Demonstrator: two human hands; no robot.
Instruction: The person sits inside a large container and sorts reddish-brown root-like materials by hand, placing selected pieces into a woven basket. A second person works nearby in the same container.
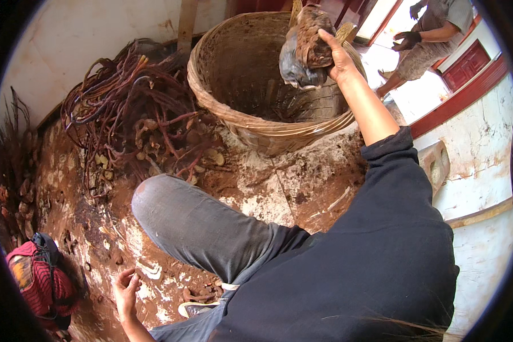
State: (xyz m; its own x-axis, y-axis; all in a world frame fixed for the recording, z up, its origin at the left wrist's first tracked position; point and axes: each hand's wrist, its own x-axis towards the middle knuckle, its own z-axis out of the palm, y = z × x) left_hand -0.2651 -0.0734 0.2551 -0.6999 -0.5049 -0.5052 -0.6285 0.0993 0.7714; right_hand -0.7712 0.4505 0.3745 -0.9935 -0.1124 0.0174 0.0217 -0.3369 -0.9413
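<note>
My right hand is closed around the side of a brown and grey lump, whose exact kind I cannot make out. Its brown part looks rough and flaky, and a smoother grey part hangs on its left. The lump is above the right side of a large woven basket, which stands upright on the floor. Inside the basket, dark scraps lie on the bottom. Low in the view on the left, my left hand is over the dirty floor with its fingers loosely bent and apart, and I see nothing in it.
A heap of reddish-brown roots or vines lies left of the basket. Reddish soil and scraps cover the floor. A red bundle sits at the lower left. Another person with dark gloves stands beyond the red-framed doorway.
</note>
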